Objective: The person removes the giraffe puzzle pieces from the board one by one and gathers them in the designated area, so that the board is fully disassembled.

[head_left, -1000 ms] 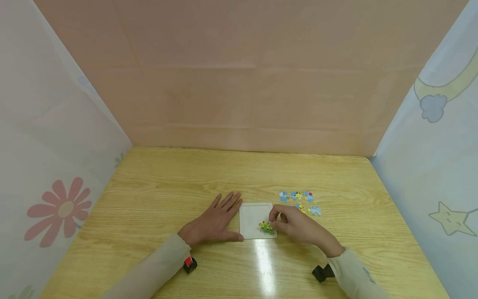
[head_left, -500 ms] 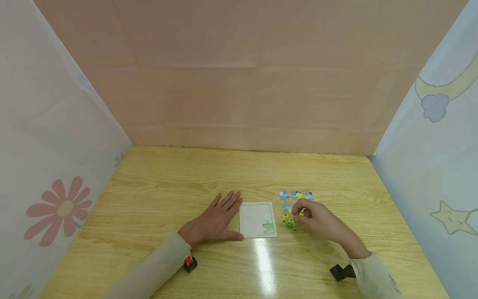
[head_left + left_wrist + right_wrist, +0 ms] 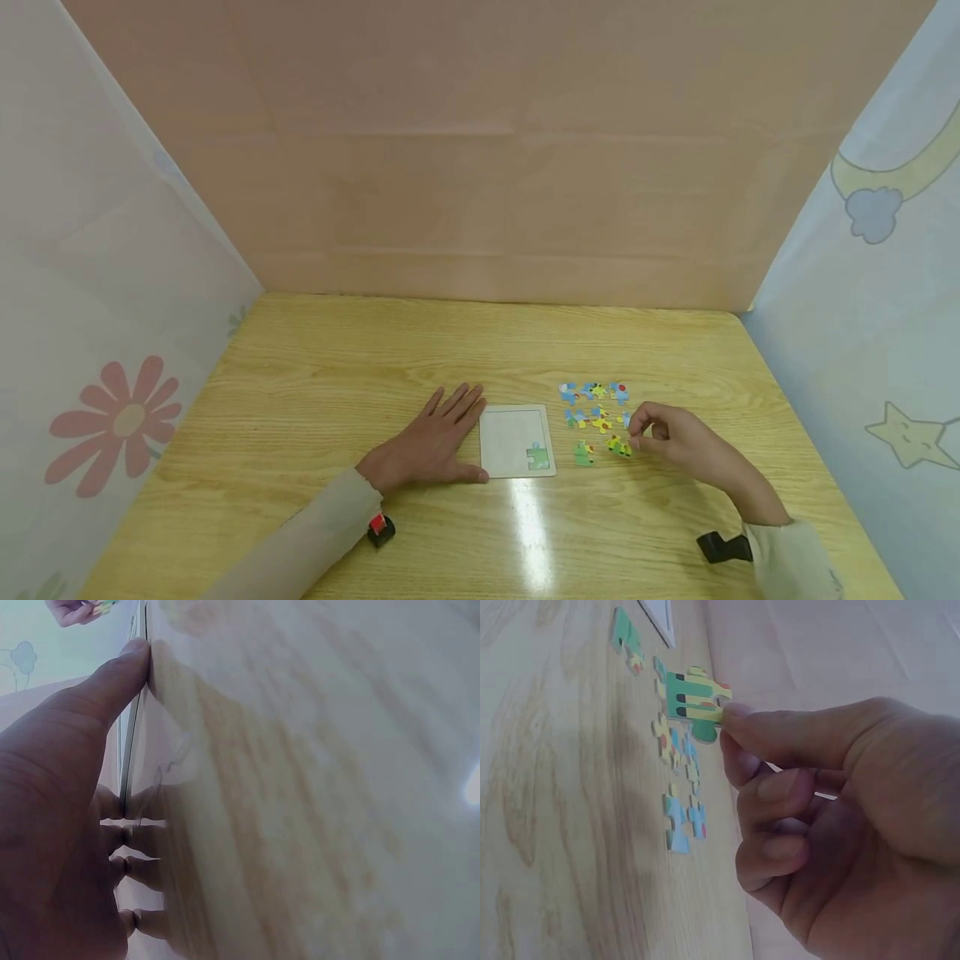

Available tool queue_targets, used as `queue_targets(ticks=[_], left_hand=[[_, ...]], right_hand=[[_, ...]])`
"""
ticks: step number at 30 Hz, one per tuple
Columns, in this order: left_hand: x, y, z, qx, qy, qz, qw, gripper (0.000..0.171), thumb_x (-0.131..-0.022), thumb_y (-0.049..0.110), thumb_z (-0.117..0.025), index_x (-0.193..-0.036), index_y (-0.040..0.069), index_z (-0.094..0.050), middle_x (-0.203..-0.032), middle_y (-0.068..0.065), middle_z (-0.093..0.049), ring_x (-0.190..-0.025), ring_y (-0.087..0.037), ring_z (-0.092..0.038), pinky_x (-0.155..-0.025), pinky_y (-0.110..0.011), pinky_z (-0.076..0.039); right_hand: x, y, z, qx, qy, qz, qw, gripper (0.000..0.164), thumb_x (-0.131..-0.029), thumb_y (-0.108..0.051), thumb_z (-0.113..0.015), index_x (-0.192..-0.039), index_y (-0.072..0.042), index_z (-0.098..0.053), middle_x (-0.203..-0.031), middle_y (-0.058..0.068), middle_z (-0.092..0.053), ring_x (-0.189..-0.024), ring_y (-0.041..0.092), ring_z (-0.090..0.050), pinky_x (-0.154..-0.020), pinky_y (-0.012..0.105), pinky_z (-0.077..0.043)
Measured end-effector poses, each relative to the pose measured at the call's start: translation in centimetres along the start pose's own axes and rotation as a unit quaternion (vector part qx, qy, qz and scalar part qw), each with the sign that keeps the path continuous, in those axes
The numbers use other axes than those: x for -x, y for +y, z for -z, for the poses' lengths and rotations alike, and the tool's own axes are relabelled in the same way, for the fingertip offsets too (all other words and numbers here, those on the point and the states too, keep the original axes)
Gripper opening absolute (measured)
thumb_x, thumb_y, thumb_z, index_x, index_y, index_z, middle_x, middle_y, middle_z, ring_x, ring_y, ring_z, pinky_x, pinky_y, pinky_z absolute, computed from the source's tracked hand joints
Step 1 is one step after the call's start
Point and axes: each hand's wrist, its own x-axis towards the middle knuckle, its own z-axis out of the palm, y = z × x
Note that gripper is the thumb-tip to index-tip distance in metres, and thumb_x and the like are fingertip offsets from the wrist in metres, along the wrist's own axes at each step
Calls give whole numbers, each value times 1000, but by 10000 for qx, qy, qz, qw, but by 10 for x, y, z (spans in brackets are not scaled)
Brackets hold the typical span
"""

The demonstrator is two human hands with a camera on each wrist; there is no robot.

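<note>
My right hand pinches a green and yellow jigsaw puzzle piece between thumb and forefinger, its other fingers curled. In the head view that piece is at the lower right of the loose pieces. My left hand lies flat with spread fingers on the table, thumb and fingertips at the left edge of a square white puzzle tray. A green piece lies in the tray's lower right corner. The left wrist view shows the left thumb against the tray's edge.
Several loose blue and yellow puzzle pieces lie in rows right of the tray, with a green one nearer the front. All rest on a wood-grain table. A pinkish-brown backdrop stands behind, with patterned sheets at both sides.
My right hand has moved right from over the tray to the right side of the loose pieces, still pinching the puzzle piece. My left hand has stayed in place.
</note>
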Motion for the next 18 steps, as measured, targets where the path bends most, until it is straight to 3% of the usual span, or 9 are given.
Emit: queue_targets(ticks=[5, 18], left_hand=[[0, -1, -1, 33, 7, 29, 10000, 114, -94, 80, -57, -172, 8, -15, -183, -8, -3, -171, -30, -3, -137, -60, -5], [-1, -2, -2, -18, 34, -11, 10000, 113, -94, 80, -56, -172, 8, -16, -183, -8, -4, -170, -30, -4, -137, -60, -5]], right_hand=[[-1, 10, -4, 183, -212, 47, 9996, 9, -104, -6, -60, -100, -11, -66, -83, 2, -64, -59, 1, -39, -53, 25, -41], [-14, 16, -14, 679, -73, -5, 9977, 5, -104, -12, -68, -100, -12, -66, -85, 0, -63, -65, 4, -44, -56, 24, -41]])
